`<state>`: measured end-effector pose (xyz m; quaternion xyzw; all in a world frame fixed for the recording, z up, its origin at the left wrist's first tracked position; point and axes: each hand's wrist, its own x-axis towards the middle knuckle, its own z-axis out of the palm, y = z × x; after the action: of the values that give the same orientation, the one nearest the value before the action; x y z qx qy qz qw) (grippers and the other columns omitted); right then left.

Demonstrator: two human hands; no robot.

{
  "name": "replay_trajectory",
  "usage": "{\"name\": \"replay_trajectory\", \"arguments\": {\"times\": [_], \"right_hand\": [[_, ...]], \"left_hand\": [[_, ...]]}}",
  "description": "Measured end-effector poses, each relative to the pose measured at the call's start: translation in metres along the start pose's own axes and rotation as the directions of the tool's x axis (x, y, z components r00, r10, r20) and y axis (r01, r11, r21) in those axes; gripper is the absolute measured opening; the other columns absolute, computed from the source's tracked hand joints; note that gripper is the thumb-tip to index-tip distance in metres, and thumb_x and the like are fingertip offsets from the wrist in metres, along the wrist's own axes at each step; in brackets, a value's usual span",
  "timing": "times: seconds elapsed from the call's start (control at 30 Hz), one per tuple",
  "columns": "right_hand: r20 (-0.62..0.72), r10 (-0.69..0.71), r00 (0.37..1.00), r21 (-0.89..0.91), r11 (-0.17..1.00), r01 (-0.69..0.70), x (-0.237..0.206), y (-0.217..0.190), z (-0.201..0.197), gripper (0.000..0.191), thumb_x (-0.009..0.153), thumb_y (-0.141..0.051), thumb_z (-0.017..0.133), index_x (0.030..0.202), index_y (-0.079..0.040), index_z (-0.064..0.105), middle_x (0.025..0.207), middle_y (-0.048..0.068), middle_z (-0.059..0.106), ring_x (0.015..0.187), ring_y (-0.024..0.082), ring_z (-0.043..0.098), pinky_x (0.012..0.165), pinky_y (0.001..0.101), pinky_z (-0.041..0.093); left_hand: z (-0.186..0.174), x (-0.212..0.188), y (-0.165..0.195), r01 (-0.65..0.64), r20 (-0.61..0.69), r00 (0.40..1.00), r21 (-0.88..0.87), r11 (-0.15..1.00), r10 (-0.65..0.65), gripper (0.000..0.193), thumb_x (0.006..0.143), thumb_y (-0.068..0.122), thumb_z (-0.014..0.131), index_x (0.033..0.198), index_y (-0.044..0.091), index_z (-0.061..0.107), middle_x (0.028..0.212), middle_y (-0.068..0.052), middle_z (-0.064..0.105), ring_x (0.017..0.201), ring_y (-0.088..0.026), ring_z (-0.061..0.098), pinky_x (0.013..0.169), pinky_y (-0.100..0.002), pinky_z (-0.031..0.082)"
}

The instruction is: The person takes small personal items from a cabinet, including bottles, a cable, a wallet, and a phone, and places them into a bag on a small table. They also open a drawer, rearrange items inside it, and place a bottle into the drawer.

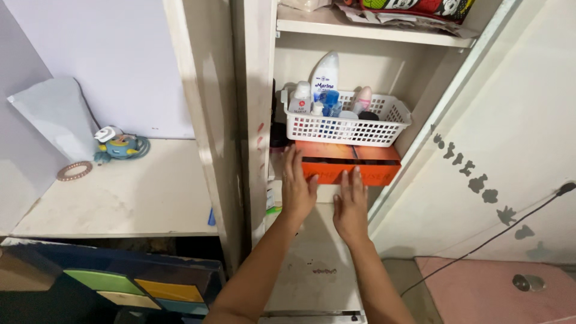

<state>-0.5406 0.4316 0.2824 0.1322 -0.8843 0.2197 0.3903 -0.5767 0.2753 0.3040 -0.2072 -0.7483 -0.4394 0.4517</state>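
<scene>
An orange box [372, 163] sits on a cabinet shelf [318, 264], with a white plastic basket [354, 126] resting on top of it. The basket holds several bottles, the tallest a white one [326, 78]. My left hand [297, 186] lies flat with fingers spread, its fingertips against the box's left front. My right hand [350, 203] is flat beside it, fingertips touching the box's lower front edge. Neither hand grips anything.
The open cabinet door [510, 150] stands to the right, with dark stickers and a black cable on it. A higher shelf [366, 30] carries papers. To the left, a white desk [120, 198] bears a small blue toy [120, 146] and a beaded ring [74, 171].
</scene>
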Motion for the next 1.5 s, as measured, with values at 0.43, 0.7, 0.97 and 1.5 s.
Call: {"name": "replay_trajectory", "arguments": {"times": [0.43, 0.7, 0.97, 1.5], "right_hand": [[-0.104, 0.154, 0.983, 0.478, 0.874, -0.086, -0.004, -0.012, -0.012, 0.038, 0.099, 0.0, 0.059, 0.136, -0.011, 0.061, 0.143, 0.016, 0.053, 0.124, 0.031, 0.063, 0.086, 0.037, 0.058], [-0.077, 0.033, 0.996, 0.83, 0.556, 0.046, -0.043, -0.111, 0.015, 0.013, 0.105, 0.002, 0.061, 0.113, -0.003, 0.07, 0.11, 0.01, 0.07, 0.088, 0.015, 0.067, 0.075, 0.0263, 0.055], [0.138, -0.556, 0.82, 0.957, 0.288, 0.034, -0.126, -0.26, 0.043, 0.016, 0.101, 0.001, 0.06, 0.108, -0.004, 0.073, 0.104, 0.009, 0.071, 0.08, 0.013, 0.072, 0.067, 0.0243, 0.056], [0.341, -0.937, 0.072, 0.926, 0.322, -0.196, -0.38, -0.532, 0.135, 0.019, 0.093, -0.013, 0.068, 0.11, -0.01, 0.074, 0.108, 0.013, 0.076, 0.097, 0.028, 0.073, 0.082, 0.0374, 0.057]], "left_hand": [[-0.045, -0.071, 0.014, 0.079, 0.219, 0.969, 0.157, 0.984, -0.113, 0.085, 0.093, 0.016, 0.067, 0.158, -0.007, 0.018, 0.162, -0.033, 0.018, 0.149, -0.052, 0.022, 0.12, -0.057, 0.022], [-0.171, -0.111, 0.079, 0.093, -0.007, 0.996, 0.129, 0.987, -0.093, 0.046, 0.1, 0.002, 0.061, 0.145, 0.002, 0.051, 0.146, -0.021, 0.055, 0.134, -0.04, 0.057, 0.11, -0.042, 0.049], [-0.348, -0.183, 0.101, 0.286, -0.378, 0.917, 0.401, 0.87, -0.128, 0.026, 0.099, -0.004, 0.058, 0.123, 0.003, 0.065, 0.121, -0.018, 0.065, 0.115, -0.037, 0.065, 0.1, -0.041, 0.053], [-0.621, -0.469, 0.132, 0.848, -0.584, 0.507, 0.471, 0.245, -0.634, 0.026, 0.086, 0.002, 0.065, 0.111, 0.006, 0.071, 0.117, -0.018, 0.068, 0.114, -0.039, 0.061, 0.099, -0.045, 0.05]]}}
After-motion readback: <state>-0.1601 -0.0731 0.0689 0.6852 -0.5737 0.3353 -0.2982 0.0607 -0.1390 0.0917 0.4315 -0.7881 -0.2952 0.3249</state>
